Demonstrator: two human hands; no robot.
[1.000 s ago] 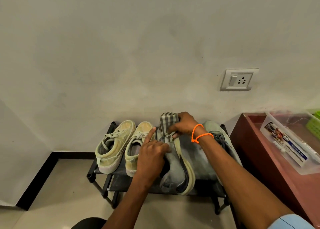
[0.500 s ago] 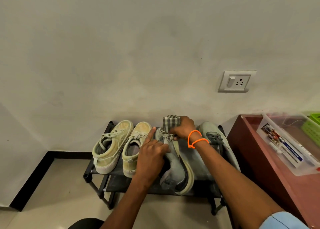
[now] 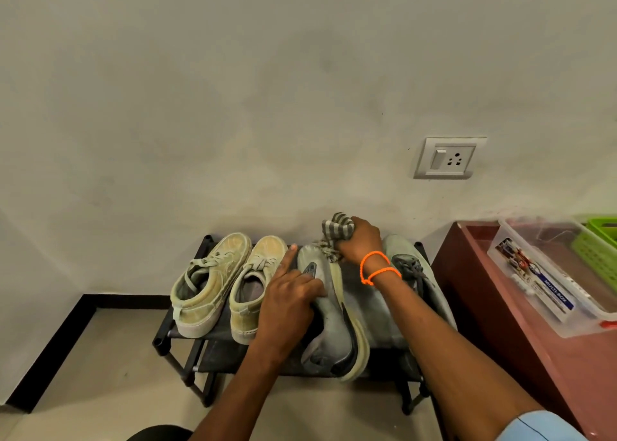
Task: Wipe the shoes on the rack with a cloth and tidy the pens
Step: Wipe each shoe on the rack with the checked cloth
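Note:
A low black shoe rack [image 3: 162, 340] stands against the wall. On its top shelf sit two pale yellow-green sneakers [image 3: 213, 283], side by side at the left. A grey shoe [image 3: 330, 324] lies tipped on its side in the middle, and my left hand [image 3: 287, 303] grips its opening with the forefinger stretched out. My right hand [image 3: 359, 242], with orange thread at the wrist, holds a grey striped cloth [image 3: 335, 228] bunched against that shoe's toe. A second grey shoe [image 3: 414, 273] lies at the right, partly behind my forearm. No pens are visible.
A dark red cabinet [image 3: 534, 367] stands right of the rack, carrying a clear plastic box [image 3: 547, 293] and a green basket [image 3: 597, 250]. A wall socket [image 3: 445, 158] is above. Beige floor [image 3: 100, 367] lies left of and in front of the rack.
My right hand has slid the cloth a little toward the toe end of the grey shoe. My left hand keeps its hold on the shoe. The view shifted slightly.

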